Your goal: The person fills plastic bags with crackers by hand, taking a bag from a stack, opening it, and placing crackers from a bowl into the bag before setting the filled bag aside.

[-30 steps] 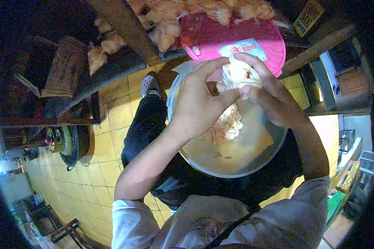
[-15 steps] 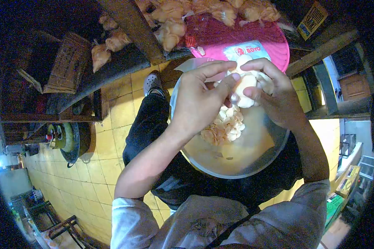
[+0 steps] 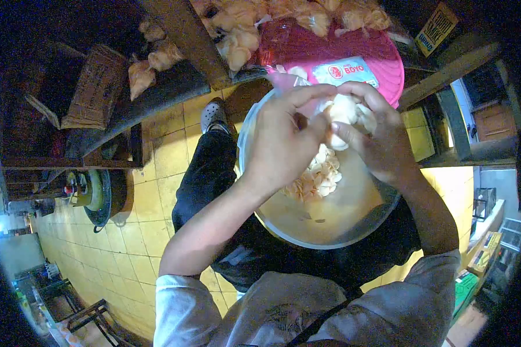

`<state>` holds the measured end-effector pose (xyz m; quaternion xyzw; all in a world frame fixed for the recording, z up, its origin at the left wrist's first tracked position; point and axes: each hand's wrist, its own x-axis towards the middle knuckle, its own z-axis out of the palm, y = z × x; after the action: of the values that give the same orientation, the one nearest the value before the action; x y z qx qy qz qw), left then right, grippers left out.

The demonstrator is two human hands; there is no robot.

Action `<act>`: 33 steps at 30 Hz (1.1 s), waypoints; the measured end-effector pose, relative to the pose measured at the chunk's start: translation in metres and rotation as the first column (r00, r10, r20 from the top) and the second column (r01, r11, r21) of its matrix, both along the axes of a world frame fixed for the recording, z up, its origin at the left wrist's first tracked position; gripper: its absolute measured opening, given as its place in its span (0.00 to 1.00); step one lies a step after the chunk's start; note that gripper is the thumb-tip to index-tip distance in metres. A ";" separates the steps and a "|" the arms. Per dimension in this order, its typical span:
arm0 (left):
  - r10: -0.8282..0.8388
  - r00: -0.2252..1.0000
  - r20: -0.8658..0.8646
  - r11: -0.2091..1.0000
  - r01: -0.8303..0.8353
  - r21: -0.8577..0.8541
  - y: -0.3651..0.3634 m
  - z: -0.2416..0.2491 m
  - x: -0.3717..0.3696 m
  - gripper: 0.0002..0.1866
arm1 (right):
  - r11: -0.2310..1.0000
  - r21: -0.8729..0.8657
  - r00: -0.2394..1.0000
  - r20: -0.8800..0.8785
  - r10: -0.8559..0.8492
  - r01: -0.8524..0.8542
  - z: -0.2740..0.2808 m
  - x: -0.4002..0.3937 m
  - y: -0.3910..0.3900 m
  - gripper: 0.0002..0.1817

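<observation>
My left hand (image 3: pixel 286 136) is curled above a translucent round tub (image 3: pixel 353 222) resting across my lap. Thin clear plastic film (image 3: pixel 290 82), apparently a bag, sticks out beyond its fingers, whose tips are partly hidden and blurred. Pale round chips (image 3: pixel 344 110) are gripped in my right hand (image 3: pixel 385 141), thumb across the front, close beside the left fingertips. Beneath both hands, a small heap of similar thin chips (image 3: pixel 318 176) lies in the tub.
Ahead sits a pink tray (image 3: pixel 392 61) with a blue-and-white BOYO packet (image 3: pixel 347 71) on it. Several filled clear bags (image 3: pixel 240 46) line the wooden shelf. A cardboard box (image 3: pixel 92 87) stands left, and a dark basin (image 3: pixel 107 199) is on the tiled floor.
My left fingers have drawn in and slightly left, with the plastic film shifting. The large pale piece between my hands has moved up, and more chips show in my right hand.
</observation>
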<state>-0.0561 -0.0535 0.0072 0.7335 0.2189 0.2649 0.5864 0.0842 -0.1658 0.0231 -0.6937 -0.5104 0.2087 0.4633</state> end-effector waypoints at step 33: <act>0.061 0.991 -0.115 0.966 -0.029 0.258 0.007 0.004 -0.026 0.18 | 0.972 0.023 0.971 -0.045 0.236 -0.235 -0.018 -0.016 0.001 0.28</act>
<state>-0.0822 -0.0463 0.0116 0.8128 0.2350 0.2588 0.4661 0.0679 -0.1651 0.0047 -0.6191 -0.5797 0.2739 0.4535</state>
